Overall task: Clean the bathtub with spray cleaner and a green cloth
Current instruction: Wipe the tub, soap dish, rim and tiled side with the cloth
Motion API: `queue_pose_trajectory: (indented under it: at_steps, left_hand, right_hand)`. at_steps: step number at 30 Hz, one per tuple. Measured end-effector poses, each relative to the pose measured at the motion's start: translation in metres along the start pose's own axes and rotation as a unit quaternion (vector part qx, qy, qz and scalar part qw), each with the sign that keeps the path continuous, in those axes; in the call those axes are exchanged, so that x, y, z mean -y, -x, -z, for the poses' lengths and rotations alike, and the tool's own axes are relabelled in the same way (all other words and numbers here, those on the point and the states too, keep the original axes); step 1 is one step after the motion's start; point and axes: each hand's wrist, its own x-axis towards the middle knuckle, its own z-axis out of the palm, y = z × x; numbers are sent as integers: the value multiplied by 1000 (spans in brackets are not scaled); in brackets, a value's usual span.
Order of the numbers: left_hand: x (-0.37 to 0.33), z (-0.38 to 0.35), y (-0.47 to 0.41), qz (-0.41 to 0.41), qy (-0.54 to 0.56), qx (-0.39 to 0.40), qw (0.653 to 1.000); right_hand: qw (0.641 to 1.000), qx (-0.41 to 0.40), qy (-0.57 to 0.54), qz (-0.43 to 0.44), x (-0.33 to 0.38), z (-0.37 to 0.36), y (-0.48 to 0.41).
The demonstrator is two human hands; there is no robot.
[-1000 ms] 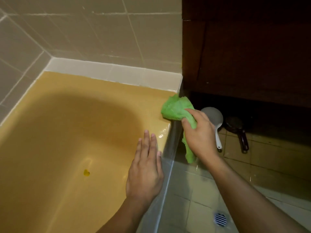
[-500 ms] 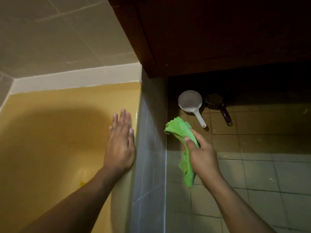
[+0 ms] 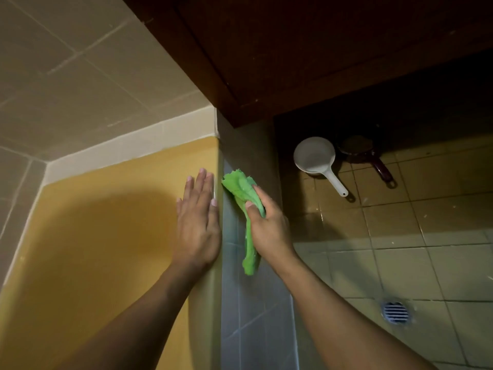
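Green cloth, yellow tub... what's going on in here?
A person is cleaning a yellow bathtub. Their right hand grips a green cloth and holds it against the grey tiled outer side of the bathtub, near the top edge. Their left hand lies flat on the bathtub's edge, fingers straight. No spray bottle is in view. A white dipper and a dark dipper lie on the floor under a wooden cabinet.

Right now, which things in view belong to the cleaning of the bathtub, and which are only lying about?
For the job:
- green cloth, gripped by the right hand
- yellow bathtub, with the left hand flat on its edge
- no spray cleaner is in view

Lying about:
- white dipper
- dark dipper beside it
- floor drain
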Motion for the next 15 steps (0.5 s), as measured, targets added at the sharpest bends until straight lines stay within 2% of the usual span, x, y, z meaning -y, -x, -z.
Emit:
queue_pose_trajectory:
  at_steps: [2, 6, 8, 12, 15]
  left_hand:
    - [-2, -1, 11, 9, 16, -6, 1000]
    - [-7, 2, 42, 19, 24, -15, 999]
    - [-9, 3, 49, 29, 23, -22, 999]
    - [-13, 0, 51, 45, 13, -35, 998]
    - [-11, -3, 52, 52, 28, -58, 997]
  right_hand:
    - [1000, 25, -16, -4, -9, -3, 3]
    - [987, 158, 7, -13, -38, -4, 20]
    - [980, 196, 26, 11, -51, -4, 24]
    - [972, 224, 43, 58, -63, -6, 22]
    - [964, 214, 57, 147, -64, -13, 13]
